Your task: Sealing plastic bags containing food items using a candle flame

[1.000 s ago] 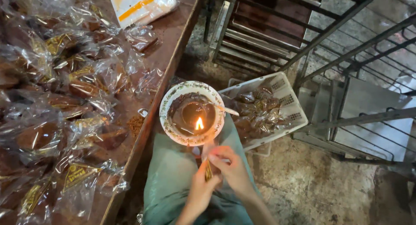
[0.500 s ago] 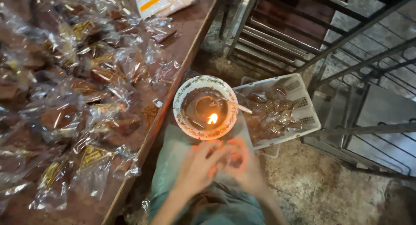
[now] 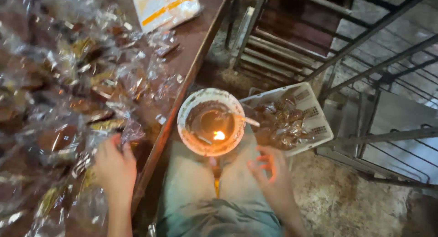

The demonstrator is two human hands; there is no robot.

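Head view: the left hand (image 3: 114, 166) lies open on clear wrapped packets (image 3: 86, 109) near the table (image 3: 200, 40) edge. The right hand (image 3: 269, 171), loosely curled, grasps nothing beside the flame-lit bowl (image 3: 211, 123).

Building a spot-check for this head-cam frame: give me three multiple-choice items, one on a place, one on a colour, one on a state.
1. Where does the left hand rest?
A. on the wrapped packets on the table
B. in the basket
C. on the bowl

2. What colour is the basket beside the bowl?
A. red
B. white
C. black

3. What state is the flame in the bowl?
A. out
B. covered by a lid
C. lit

Answers: 1 A, the hand lies on the clear wrappers at the table edge. 2 B, its slotted plastic walls are white. 3 C, a small bright flame shows inside the bowl, uncovered.
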